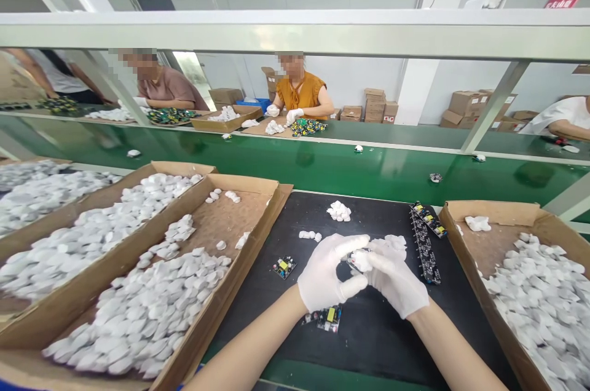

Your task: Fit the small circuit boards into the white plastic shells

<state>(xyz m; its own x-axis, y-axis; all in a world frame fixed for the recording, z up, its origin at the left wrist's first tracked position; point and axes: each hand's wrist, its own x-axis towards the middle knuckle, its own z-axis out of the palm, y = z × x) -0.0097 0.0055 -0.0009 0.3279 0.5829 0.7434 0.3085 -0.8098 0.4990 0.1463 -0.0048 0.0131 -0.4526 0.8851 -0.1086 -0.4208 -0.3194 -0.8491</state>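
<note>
My left hand (326,273), in a white glove, is closed with thumb and fingers around a small circuit board with a white cap (361,260). From the other side my right hand (397,280), gloved too, grips the same piece; its fingers partly hide it. Behind the right hand lies a cluster of white caps (395,244). Below my left hand, partly covered by it, are bare circuit boards (330,318) with yellow parts. Another circuit board (284,267) lies to the left on the black mat (364,335). White caps (338,211) are heaped beyond the hands.
Cardboard trays (271,209) of white caps stand on the left, with another tray (461,219) on the right. Beside it lies a row of circuit boards (426,243). A green conveyor belt (391,173) carries scattered pieces. Across it, a person in orange (304,96) handles parts.
</note>
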